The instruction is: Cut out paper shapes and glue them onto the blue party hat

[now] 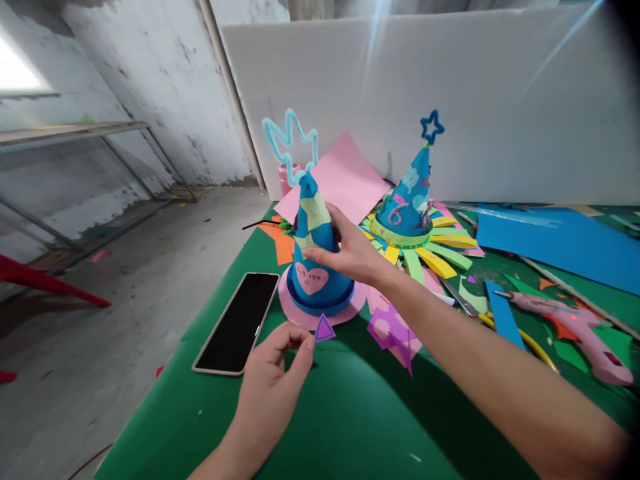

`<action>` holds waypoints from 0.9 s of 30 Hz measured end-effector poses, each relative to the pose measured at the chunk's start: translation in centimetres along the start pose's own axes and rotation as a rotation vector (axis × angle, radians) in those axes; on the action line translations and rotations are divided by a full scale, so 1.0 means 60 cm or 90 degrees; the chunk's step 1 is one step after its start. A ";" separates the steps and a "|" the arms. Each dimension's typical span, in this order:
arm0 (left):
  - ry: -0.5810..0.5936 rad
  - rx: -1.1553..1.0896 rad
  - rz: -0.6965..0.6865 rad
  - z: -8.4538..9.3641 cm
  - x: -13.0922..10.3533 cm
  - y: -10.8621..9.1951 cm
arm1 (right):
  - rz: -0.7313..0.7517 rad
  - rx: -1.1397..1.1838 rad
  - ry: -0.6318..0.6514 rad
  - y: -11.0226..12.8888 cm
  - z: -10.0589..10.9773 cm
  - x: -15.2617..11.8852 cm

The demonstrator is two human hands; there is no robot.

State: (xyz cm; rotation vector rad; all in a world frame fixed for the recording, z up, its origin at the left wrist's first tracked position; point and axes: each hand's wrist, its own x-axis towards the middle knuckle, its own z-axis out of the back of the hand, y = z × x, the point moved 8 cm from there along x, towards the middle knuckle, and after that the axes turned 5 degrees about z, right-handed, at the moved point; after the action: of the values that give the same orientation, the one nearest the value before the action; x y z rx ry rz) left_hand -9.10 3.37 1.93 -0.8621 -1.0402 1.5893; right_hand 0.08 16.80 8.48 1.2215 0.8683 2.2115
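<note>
A blue paper party hat stands upright on a pink round brim, topped by a light blue pipe-cleaner crown. Pale green shapes and a pink heart with handwriting decorate its front. My right hand is wrapped around the cone's right side from behind, thumb across the front. In front of the brim, my left hand pinches a small purple paper triangle by its left corner, between thumb and forefinger. The triangle has a darker outline inside its edge.
A smartphone lies left of the hat. Behind to the right stands a second blue hat with a star. Scissors, a pink glue gun, purple scraps and blue sheets cover the right side. White foam board backs the green table.
</note>
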 end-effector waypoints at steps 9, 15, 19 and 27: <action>-0.005 0.130 -0.178 0.000 0.035 -0.011 | 0.025 -0.002 -0.062 0.010 0.006 -0.015; 0.009 0.192 -0.266 -0.006 0.059 -0.015 | -0.057 -0.068 -0.260 0.002 0.048 -0.113; 0.002 0.224 -0.326 -0.015 0.064 -0.024 | -0.096 -0.074 -0.138 -0.016 0.019 -0.155; -0.038 0.233 -0.334 -0.018 0.068 -0.019 | -0.128 -0.092 -0.066 -0.031 -0.005 -0.169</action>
State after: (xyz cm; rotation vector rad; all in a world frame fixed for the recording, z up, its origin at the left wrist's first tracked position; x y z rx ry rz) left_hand -8.69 7.70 2.41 -0.2619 -0.8848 1.2990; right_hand 5.01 11.38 1.24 1.1184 0.7416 1.9970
